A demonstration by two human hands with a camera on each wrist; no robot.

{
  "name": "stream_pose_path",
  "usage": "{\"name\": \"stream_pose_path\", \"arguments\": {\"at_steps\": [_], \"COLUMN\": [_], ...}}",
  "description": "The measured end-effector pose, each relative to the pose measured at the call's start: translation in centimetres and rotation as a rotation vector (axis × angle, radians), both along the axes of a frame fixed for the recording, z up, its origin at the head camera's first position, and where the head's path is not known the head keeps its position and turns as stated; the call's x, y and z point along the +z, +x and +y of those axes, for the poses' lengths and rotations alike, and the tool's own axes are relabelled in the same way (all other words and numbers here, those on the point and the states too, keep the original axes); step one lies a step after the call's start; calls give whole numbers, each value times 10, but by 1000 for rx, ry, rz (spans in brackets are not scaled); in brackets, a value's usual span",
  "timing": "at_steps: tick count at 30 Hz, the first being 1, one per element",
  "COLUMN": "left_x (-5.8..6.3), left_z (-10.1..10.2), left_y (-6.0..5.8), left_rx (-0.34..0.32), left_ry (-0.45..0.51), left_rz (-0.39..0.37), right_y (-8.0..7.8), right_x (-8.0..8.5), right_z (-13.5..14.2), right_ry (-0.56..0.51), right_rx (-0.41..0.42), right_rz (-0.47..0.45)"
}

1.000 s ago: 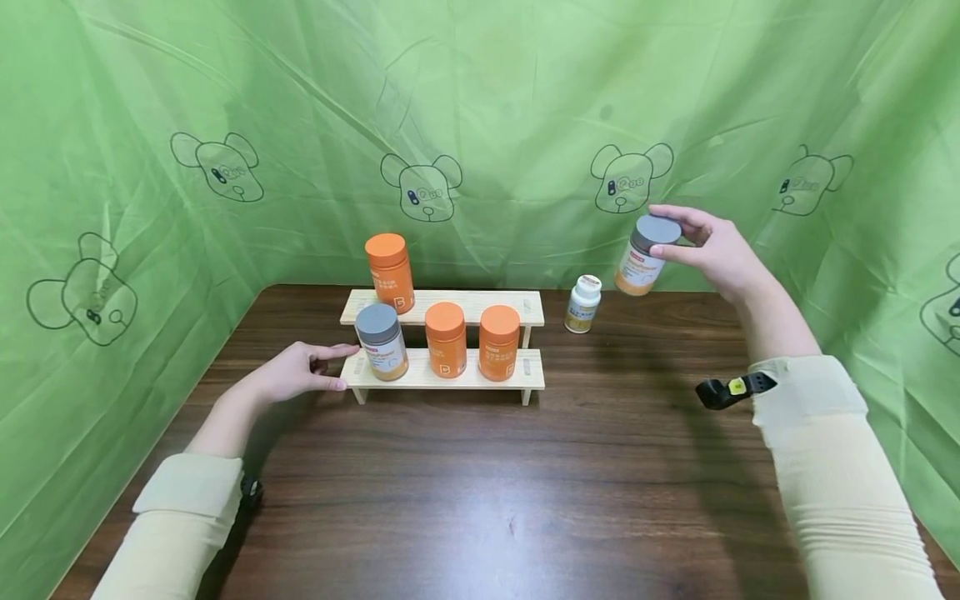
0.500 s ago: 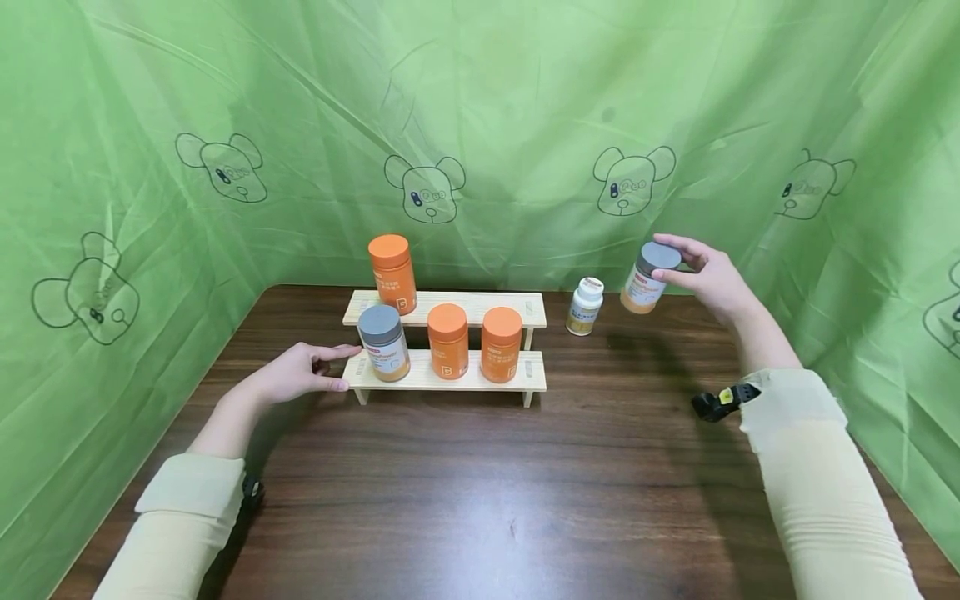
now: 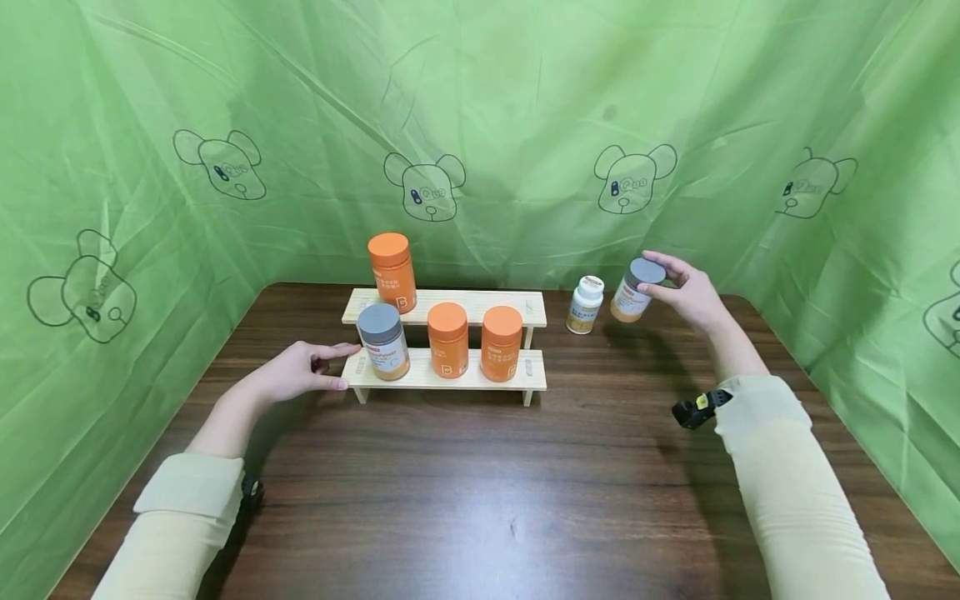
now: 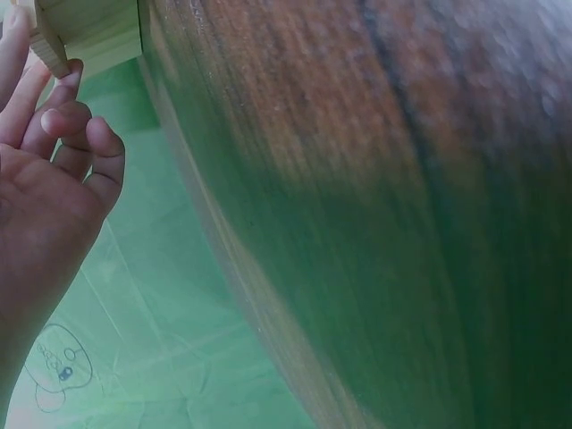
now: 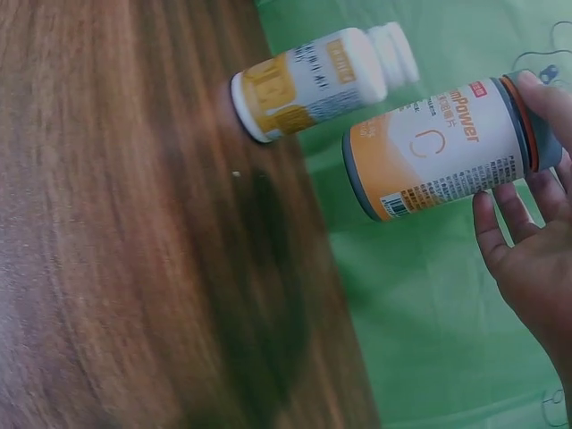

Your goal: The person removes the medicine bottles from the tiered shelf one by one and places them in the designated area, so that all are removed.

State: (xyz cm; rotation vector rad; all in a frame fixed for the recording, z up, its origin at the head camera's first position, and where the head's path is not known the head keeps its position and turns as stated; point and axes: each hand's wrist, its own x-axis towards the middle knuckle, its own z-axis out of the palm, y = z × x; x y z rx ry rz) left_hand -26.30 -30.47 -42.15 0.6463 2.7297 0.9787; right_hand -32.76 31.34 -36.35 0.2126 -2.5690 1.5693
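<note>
My right hand (image 3: 686,292) grips a grey-lidded bottle (image 3: 636,289) by its lid, tilted, just above the table at the back right. In the right wrist view the same grey-lidded bottle (image 5: 447,147) hangs clear of the wood beside a small white bottle (image 5: 317,80). That small white bottle (image 3: 584,304) stands on the table just left of the held one. My left hand (image 3: 300,372) rests with fingers extended against the left end of a two-step wooden rack (image 3: 525,369). In the left wrist view, fingertips (image 4: 63,76) touch the rack's corner (image 4: 89,31).
The rack's lower step carries a grey-lidded bottle (image 3: 382,341) and two orange bottles (image 3: 447,339) (image 3: 501,342); the upper step holds one orange bottle (image 3: 392,272). Green cloth (image 3: 480,125) walls in the dark wooden table (image 3: 480,500) on three sides.
My right hand has lowered the grey-lidded bottle from head height down and slightly left, close to the table beside the white bottle. The left hand has stayed at the rack.
</note>
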Motion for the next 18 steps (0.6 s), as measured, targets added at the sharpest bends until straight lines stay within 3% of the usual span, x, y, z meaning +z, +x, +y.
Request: {"name": "stream_pose_path", "arguments": {"at_steps": [6, 18], "left_x": [0, 0], "left_z": [0, 1], "left_y": [-1, 1], "left_rx": [1, 2], "left_ry": [-15, 16], "left_rz": [0, -8], "right_y": [-7, -18], "right_x": [-17, -45], "right_z": [-1, -4], "right_ry": [-26, -45], "right_rx": [-20, -72], "right_rz": [-42, -25]}}
